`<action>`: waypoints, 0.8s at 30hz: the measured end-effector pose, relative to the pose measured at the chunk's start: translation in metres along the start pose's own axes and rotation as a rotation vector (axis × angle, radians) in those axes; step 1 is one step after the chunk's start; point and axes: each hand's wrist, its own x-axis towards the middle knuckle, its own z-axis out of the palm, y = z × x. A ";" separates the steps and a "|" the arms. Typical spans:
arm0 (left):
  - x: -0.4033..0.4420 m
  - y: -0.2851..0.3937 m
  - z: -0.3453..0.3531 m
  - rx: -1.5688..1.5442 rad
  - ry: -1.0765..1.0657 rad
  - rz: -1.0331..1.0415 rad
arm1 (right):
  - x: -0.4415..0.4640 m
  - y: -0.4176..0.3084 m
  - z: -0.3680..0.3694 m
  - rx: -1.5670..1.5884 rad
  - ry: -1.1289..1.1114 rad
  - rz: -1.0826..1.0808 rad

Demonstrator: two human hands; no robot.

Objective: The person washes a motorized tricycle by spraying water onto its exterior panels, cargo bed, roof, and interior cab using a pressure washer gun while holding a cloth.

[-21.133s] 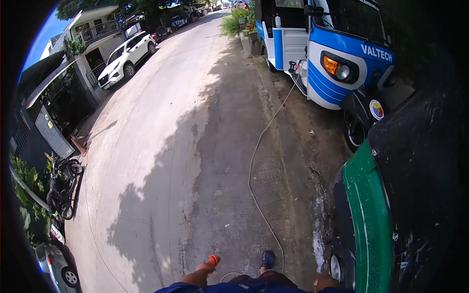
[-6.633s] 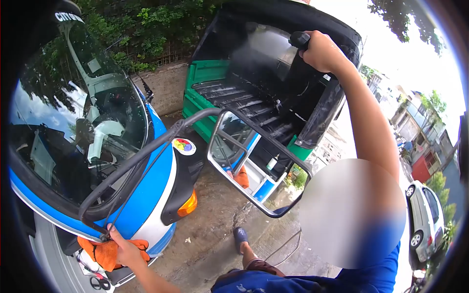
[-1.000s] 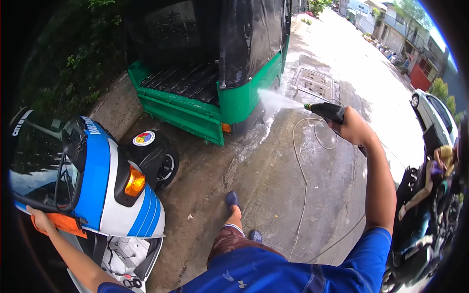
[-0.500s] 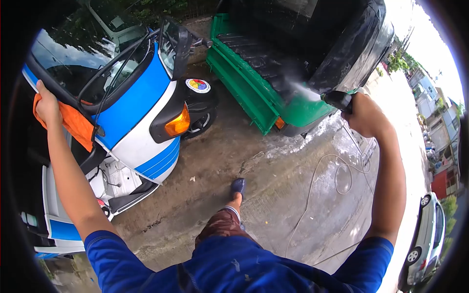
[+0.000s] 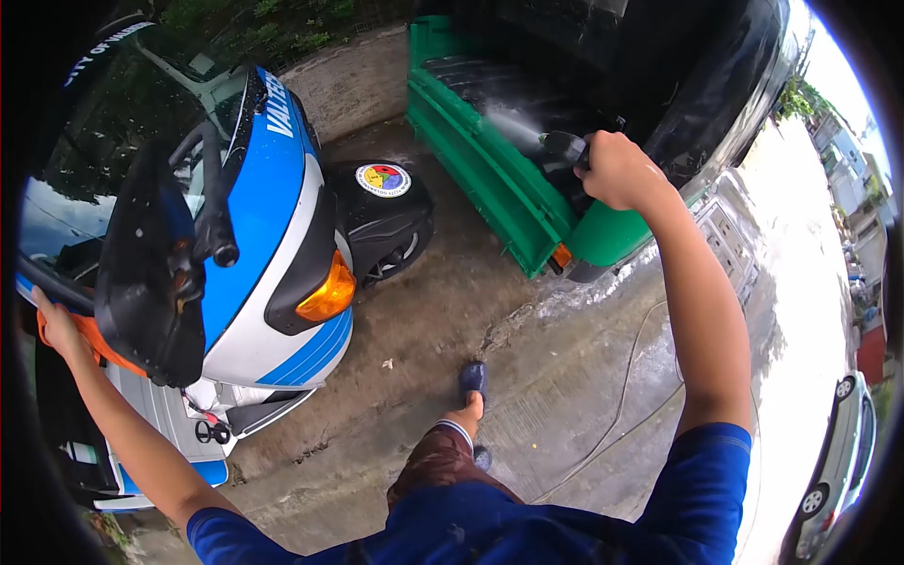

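Note:
My right hand [image 5: 623, 171] is wrapped around a black spray nozzle [image 5: 565, 149], which sends a white jet of water leftward over the dark ribbed bed of a green vehicle [image 5: 612, 231]. At the far left, my left hand [image 5: 58, 328] grips an orange cloth [image 5: 108, 352] against the front edge of a blue and white vehicle [image 5: 247, 282], below its windshield. A black side mirror [image 5: 151, 273] on that vehicle hides part of the cloth.
A thin hose [image 5: 621, 405] trails over the wet concrete ground [image 5: 414, 330]. Between the vehicles is a black wheel cover [image 5: 405, 212] with a round sticker. A parked silver car [image 5: 838, 461] stands far right, and a low wall [image 5: 353, 85] is behind.
My right hand has moved left and up with the nozzle, so the jet now reaches farther into the green vehicle's bed. My left hand and cloth are lower, and the mirror has swung in front.

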 end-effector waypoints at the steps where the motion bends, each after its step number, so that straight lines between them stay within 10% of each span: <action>1: -0.002 0.001 0.000 0.006 0.021 -0.004 | 0.014 0.010 0.004 0.012 -0.029 -0.019; 19: -0.046 0.041 0.010 0.201 0.274 -0.086 | 0.197 0.107 0.133 0.229 -0.541 0.222; 24: -0.068 0.058 0.012 0.209 0.325 -0.102 | 0.223 0.124 0.167 0.348 -0.219 0.142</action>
